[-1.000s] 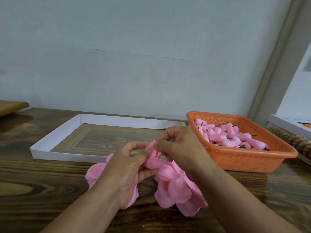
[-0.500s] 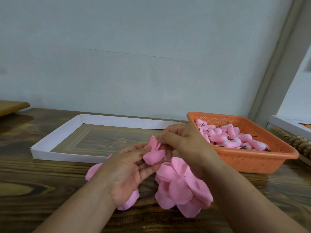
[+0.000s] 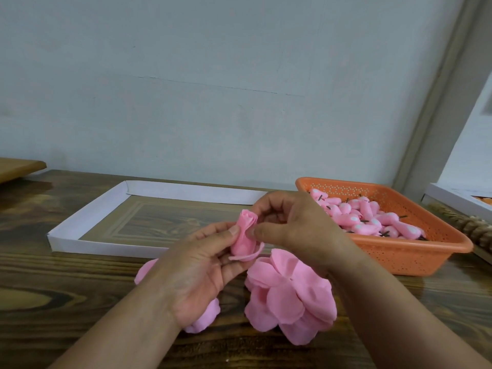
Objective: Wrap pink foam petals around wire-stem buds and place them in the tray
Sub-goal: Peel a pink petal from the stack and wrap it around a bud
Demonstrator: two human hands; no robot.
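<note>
**A:** What do the fingers have right now?

**B:** I see a partly wrapped bud (image 3: 244, 237) held above the near middle of the table (image 3: 53, 288). The left hand (image 3: 197, 272) grasps it from the left: the thumb lies against its left side and the curled fingers (image 3: 234, 271) come up under its base. One loose petal edge flares out at the bottom right of the bud. The right hand (image 3: 295, 230) closes in from the right, its thumb tip touching the bud's right side and its forefinger curled over near the rolled top. So both hands are clenched on the same bud.

**A:** And how do the hands sit?

**B:** The left palm is turned up and toward me, the forearm coming in from the near left. The right hand shows its back, knuckles up, with the forearm running in from the near right. The bud stands roughly upright between them, rolled tip pointing up. I cannot see any wire stem; the left hand hides it.

**A:** What lies around them?

**B:** Just below the right wrist a stack of pink foam petals (image 3: 290, 296) rests on the table. More pink petals (image 3: 205, 319) peek out from under the left hand. Beyond the hands, on the far left, sits a shallow white tray (image 3: 87, 211). On the far right an orange basket (image 3: 415, 258) holds a heap of unwrapped buds (image 3: 370, 222) with dark stems; the right hand covers part of its left end.
</note>
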